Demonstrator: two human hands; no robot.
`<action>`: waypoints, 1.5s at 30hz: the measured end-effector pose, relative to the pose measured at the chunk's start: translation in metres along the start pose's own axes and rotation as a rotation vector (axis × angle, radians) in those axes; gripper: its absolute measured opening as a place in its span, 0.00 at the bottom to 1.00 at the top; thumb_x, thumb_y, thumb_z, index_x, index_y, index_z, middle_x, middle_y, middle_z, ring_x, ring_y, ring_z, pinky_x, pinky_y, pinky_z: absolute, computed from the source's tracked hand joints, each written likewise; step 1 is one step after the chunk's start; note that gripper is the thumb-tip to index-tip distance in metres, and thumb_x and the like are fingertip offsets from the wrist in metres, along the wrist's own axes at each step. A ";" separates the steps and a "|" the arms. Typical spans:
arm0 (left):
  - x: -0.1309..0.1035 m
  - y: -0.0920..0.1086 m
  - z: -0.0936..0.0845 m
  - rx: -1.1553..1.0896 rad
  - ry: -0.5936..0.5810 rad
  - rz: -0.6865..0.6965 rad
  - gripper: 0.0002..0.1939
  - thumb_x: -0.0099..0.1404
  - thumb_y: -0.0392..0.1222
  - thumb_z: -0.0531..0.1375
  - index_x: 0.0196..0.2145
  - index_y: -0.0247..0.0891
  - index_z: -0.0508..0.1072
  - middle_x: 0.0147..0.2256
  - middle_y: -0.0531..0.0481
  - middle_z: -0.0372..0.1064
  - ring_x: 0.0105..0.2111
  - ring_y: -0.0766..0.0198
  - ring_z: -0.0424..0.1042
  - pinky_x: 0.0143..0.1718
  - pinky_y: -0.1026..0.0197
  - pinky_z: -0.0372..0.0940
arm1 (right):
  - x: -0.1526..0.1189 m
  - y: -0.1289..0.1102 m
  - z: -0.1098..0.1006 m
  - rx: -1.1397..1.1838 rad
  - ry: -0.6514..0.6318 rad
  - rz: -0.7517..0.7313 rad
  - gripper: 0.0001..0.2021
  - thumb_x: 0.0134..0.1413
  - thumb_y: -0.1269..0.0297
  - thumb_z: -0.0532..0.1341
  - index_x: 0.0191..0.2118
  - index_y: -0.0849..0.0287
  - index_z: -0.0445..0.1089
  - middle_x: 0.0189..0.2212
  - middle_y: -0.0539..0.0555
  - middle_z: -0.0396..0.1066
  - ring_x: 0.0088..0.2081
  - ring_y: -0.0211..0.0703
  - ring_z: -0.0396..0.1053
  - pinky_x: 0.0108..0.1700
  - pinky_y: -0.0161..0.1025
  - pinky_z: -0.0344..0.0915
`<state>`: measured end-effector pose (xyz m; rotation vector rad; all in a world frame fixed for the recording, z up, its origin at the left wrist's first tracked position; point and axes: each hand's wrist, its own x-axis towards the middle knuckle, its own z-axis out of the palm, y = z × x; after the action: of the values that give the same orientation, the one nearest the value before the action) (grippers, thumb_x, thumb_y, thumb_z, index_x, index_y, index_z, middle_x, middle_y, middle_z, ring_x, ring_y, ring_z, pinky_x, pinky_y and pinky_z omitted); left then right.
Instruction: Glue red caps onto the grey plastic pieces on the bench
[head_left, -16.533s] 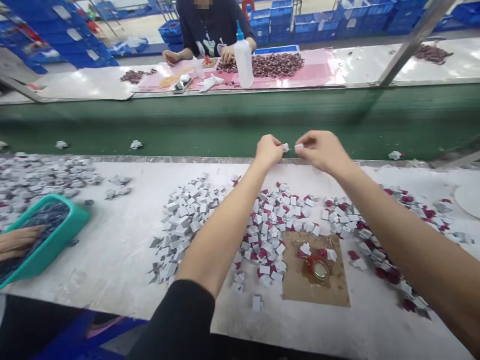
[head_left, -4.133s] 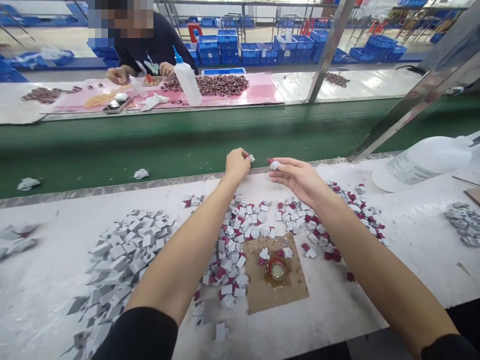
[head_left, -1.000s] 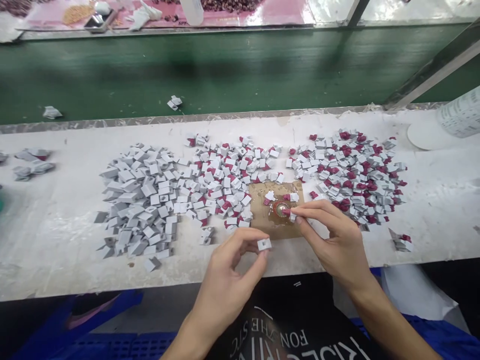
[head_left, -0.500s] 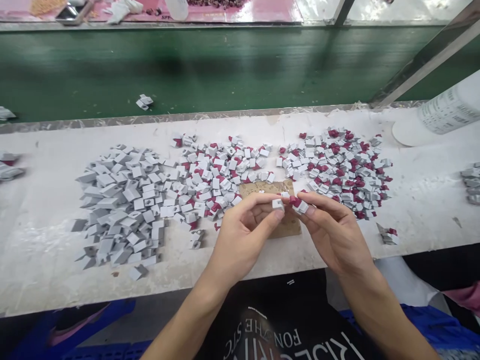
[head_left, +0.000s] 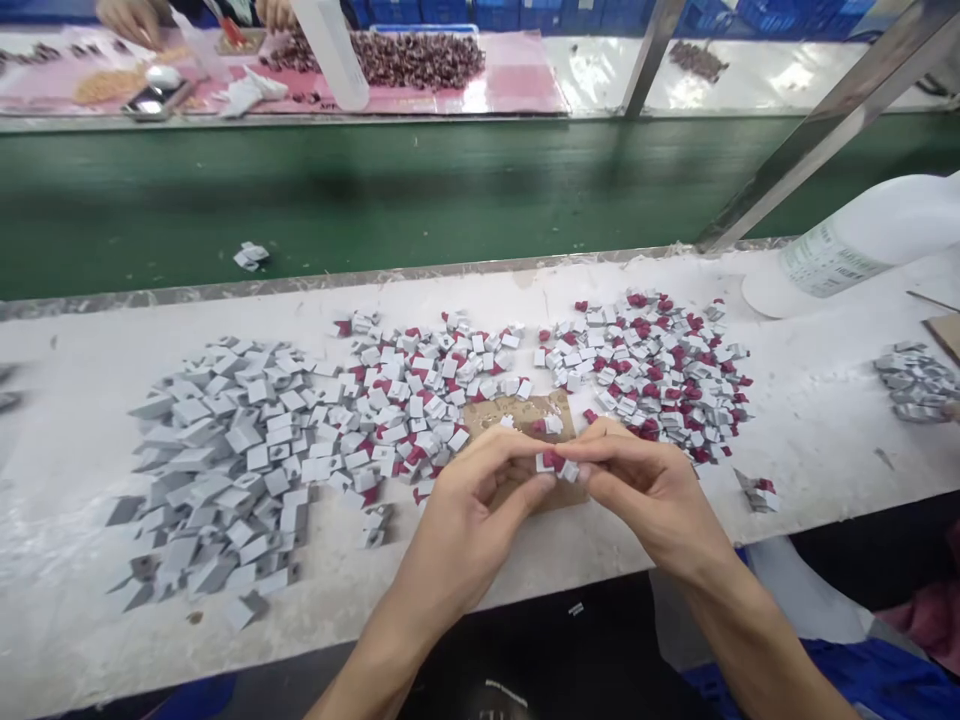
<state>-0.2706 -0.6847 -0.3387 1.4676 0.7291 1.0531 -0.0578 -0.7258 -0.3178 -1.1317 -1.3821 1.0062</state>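
Note:
Between the fingertips of both hands sits a small grey block with a dark red part [head_left: 553, 461]. My left hand [head_left: 480, 500] pinches its left, grey end, and my right hand [head_left: 649, 490] pinches the right end; the pieces touch. Beneath them lies a brown board [head_left: 559, 498] with another grey and red piece [head_left: 549, 425] on it. Left of my left hand spreads a heap of plain grey blocks [head_left: 225, 450], merging into a mixed grey and red pile [head_left: 412, 400]. A second mixed pile [head_left: 660, 370] lies beyond my right hand.
A white bottle [head_left: 840, 240] lies at the right beside a slanted metal post [head_left: 810, 130]. Grey parts [head_left: 911, 380] sit at the far right. Past the green belt [head_left: 375, 200], another person's hands [head_left: 135, 18] are at a pink-covered table [head_left: 517, 75].
The two pieces, apart before, now touch between my fingertips. The view has tilted up, showing more of the far table and another person's hands.

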 end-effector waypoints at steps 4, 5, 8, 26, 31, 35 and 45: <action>0.004 0.007 -0.006 0.109 -0.004 0.042 0.08 0.81 0.42 0.67 0.51 0.51 0.88 0.46 0.49 0.81 0.47 0.56 0.81 0.47 0.55 0.77 | 0.006 -0.002 0.000 0.020 -0.011 -0.026 0.08 0.74 0.58 0.75 0.51 0.38 0.93 0.40 0.55 0.84 0.42 0.44 0.81 0.41 0.38 0.79; 0.006 0.011 -0.008 0.132 -0.019 0.042 0.08 0.82 0.43 0.66 0.52 0.51 0.87 0.47 0.49 0.82 0.48 0.55 0.81 0.48 0.54 0.77 | 0.008 -0.004 0.001 0.018 -0.012 -0.032 0.08 0.75 0.57 0.75 0.52 0.38 0.93 0.40 0.54 0.84 0.42 0.44 0.81 0.41 0.38 0.79; 0.019 0.029 -0.015 0.224 -0.089 0.020 0.09 0.82 0.46 0.65 0.53 0.51 0.86 0.47 0.50 0.83 0.47 0.54 0.82 0.48 0.52 0.77 | 0.017 -0.009 0.005 -0.012 -0.002 -0.042 0.09 0.77 0.56 0.73 0.54 0.38 0.92 0.43 0.54 0.86 0.43 0.45 0.82 0.43 0.40 0.82; 0.304 0.039 -0.058 0.802 0.310 -0.179 0.06 0.70 0.37 0.71 0.44 0.42 0.81 0.53 0.39 0.85 0.52 0.47 0.83 0.58 0.47 0.77 | 0.109 -0.024 -0.066 -1.097 0.252 -0.066 0.20 0.78 0.63 0.60 0.64 0.56 0.85 0.57 0.64 0.84 0.60 0.64 0.80 0.61 0.59 0.79; 0.325 0.034 -0.051 0.866 0.321 -0.216 0.05 0.73 0.44 0.70 0.45 0.43 0.82 0.56 0.33 0.83 0.68 0.34 0.73 0.69 0.35 0.71 | 0.174 -0.020 -0.065 -1.214 0.205 -0.014 0.17 0.78 0.67 0.61 0.59 0.57 0.86 0.63 0.67 0.82 0.68 0.67 0.74 0.68 0.61 0.74; 0.311 0.042 -0.054 0.929 0.335 -0.236 0.14 0.77 0.47 0.67 0.53 0.36 0.81 0.67 0.22 0.75 0.74 0.25 0.64 0.75 0.29 0.61 | 0.196 -0.020 -0.060 -1.286 0.140 0.069 0.08 0.78 0.60 0.70 0.49 0.58 0.83 0.55 0.61 0.83 0.63 0.58 0.78 0.67 0.60 0.75; 0.104 0.076 -0.138 1.039 0.253 -0.135 0.21 0.79 0.54 0.57 0.62 0.48 0.79 0.65 0.36 0.77 0.72 0.33 0.70 0.73 0.34 0.66 | 0.128 -0.032 -0.066 -0.851 0.281 0.059 0.14 0.69 0.48 0.73 0.51 0.51 0.79 0.34 0.56 0.85 0.30 0.54 0.78 0.34 0.47 0.72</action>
<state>-0.3614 -0.5471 -0.2474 2.1050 1.6938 0.7685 0.0019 -0.6069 -0.2540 -1.8534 -1.5816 0.2384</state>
